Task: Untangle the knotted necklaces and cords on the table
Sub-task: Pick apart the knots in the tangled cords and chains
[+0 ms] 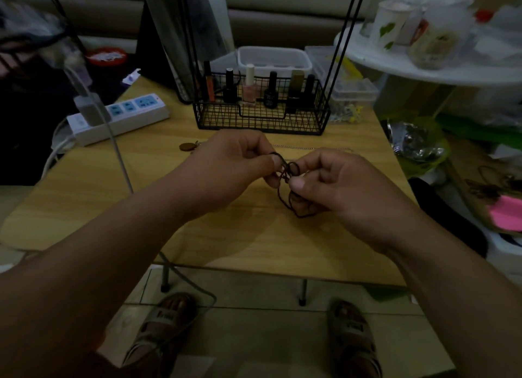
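Observation:
A thin dark brown cord (287,172) is knotted into small loops, held above the middle of the wooden table (113,197). My left hand (237,163) pinches the cord's upper loop between thumb and fingers. My right hand (330,182) pinches the knot from the right, and a length of cord hangs down below its curled fingers. A thin silver chain (305,146) lies on the table just behind my hands. A brown round pendant (187,147) lies on the table beyond my left wrist.
A black wire basket (262,115) of nail polish bottles stands behind the hands. A white power strip (118,118) with a plugged charger lies at the left, its cable running over the table's front edge. Clear plastic boxes (353,92) sit at the back right.

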`<state>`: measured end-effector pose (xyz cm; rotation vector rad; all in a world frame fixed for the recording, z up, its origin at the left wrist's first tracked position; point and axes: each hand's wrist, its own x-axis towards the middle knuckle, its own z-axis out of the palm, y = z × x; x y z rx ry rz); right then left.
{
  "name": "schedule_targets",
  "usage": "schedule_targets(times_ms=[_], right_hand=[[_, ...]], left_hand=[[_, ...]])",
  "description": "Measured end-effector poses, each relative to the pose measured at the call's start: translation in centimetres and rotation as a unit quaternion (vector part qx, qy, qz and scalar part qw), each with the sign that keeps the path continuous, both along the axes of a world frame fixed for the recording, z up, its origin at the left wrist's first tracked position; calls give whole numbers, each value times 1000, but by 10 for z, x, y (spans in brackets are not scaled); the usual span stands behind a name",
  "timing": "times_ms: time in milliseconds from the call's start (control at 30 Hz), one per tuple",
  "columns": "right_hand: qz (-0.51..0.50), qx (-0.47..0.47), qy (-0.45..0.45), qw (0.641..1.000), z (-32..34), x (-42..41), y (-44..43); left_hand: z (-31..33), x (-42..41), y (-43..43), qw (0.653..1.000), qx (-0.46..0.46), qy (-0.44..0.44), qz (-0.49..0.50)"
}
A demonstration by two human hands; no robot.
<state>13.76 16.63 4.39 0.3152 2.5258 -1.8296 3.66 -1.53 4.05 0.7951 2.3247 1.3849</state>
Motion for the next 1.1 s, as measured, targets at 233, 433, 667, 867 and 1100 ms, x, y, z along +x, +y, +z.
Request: schedule_targets(times_ms=[233,433,667,867,1100], right_hand=[[64,66,48,995,3,7,13],[35,130,20,991,-2,7,21],[80,174,-41,981,-7,3,19],[94,154,-47,982,-4,3,25],[150,222,-70,961,-5,4,25]], left_hand=[[5,-4,-3,997,27,-59,32],[9,-3,-7,998,33,-50,30],[10,2,-6,998,17,36,41],[6,-3,-4,986,54,68,141],[11,1,-3,991,64,58,104]])
